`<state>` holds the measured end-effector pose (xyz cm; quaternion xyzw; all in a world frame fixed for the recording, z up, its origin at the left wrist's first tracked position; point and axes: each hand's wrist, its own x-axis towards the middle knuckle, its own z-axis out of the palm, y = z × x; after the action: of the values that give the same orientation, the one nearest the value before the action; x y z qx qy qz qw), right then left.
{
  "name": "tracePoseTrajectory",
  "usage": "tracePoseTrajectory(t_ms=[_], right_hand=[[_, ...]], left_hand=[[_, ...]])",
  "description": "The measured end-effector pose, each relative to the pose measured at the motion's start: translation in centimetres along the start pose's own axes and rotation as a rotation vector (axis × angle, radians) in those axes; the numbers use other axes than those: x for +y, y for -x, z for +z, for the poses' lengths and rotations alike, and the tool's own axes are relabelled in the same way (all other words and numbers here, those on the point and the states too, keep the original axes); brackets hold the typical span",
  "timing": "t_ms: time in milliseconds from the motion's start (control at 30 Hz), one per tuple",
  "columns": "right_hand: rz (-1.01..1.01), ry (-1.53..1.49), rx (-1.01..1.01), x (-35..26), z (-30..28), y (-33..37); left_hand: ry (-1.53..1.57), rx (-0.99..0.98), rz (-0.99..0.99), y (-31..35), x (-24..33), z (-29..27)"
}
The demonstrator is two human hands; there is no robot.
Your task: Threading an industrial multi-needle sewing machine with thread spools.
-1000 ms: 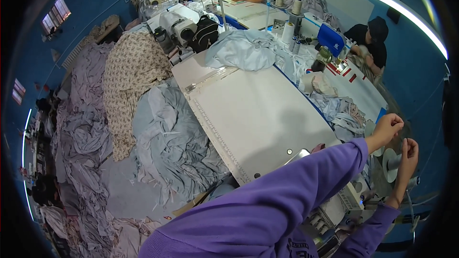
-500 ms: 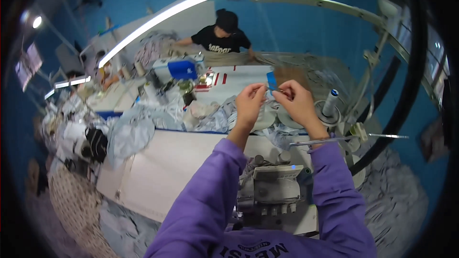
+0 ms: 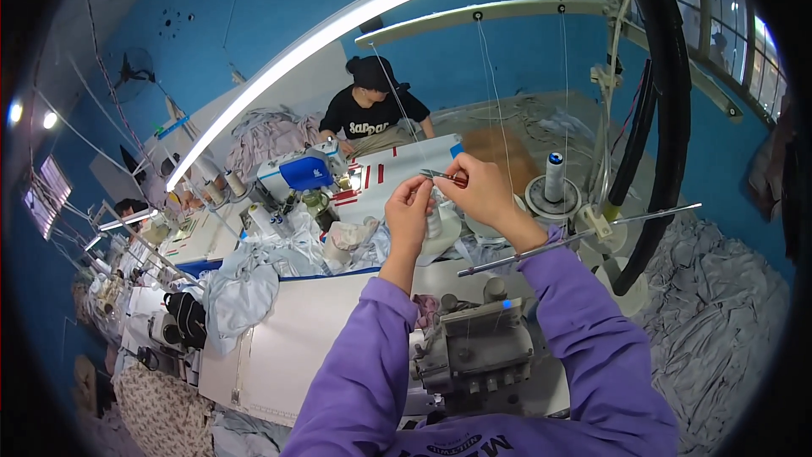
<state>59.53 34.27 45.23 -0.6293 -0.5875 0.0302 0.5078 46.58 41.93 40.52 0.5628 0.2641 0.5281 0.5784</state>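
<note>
Reaching forward | right hand (image 3: 482, 193) gripping red-handled snips (image 3: 442, 176) | left hand (image 3: 408, 210) pinched (contents unclear)

Snips handle (image 3: 458, 179) is showing red, sweatshirt (image 3: 351, 377) purple, wall (image 3: 279, 13) blu, surface (image 3: 313, 317) off-wht; cloth (image 3: 161, 406) is bearing brn floral on beige.

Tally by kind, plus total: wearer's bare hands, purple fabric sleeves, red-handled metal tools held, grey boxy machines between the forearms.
Bare hands: 2
Purple fabric sleeves: 2
Slim red-handled metal tool: 1
Grey boxy metal machine: 1
Total: 6
</note>
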Motion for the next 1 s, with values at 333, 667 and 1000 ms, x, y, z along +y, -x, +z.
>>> tracePoseTrajectory(t_ms=[333,667,1000], right_hand=[[-0.001,-0.122,0.137,0.0,-2.9,4.7],[0.178,0.109,0.401,2.7,-4.9,2.4],[0.208,-0.062,0.743,8.0,-7.2,5.4]], left_hand=[[-0.073,-0.023,-0.029,0.3,0.0,-0.8],[-0.539,0.12,0.294,0.8,-1.3,-1.0],[-0.583,0.03,0.198,0.1,-2.9,-2.5]])
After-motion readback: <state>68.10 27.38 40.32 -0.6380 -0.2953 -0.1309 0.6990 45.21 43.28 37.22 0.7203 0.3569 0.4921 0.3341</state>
